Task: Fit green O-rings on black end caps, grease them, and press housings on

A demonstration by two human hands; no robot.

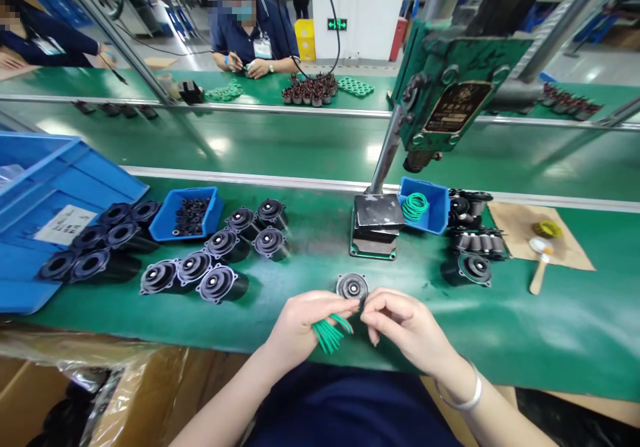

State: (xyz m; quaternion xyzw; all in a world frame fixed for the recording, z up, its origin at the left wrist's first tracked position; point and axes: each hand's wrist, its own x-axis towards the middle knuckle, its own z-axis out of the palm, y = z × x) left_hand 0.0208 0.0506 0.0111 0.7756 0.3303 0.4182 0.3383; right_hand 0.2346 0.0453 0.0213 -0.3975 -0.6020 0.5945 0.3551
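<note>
My left hand (300, 327) has its grip clamped on a bundle of green rings (330, 332). My right hand (405, 324) has its grip pinched together just beside them, above the desk (500, 327). A black round part (353, 286) lies just beyond my fingertips. The press nameplate (456, 106) is too blurred to read.

Left hand (295, 330) and right hand (407, 327) seen bare, forearms bare too as far as frame goes. Thin bangle (467, 394) worn on right wrist: smooth, silvery-white, closed loop, bit of shine caught on it. Left wrist bare. Dark navy garment (345, 407) worn over torso, plain cloth, few soft folds, no print or marking made out tbh. Garment spotted between forearms, just below near edge of bench (525, 327). Finer detail on fingers can't be told, too small.
</note>
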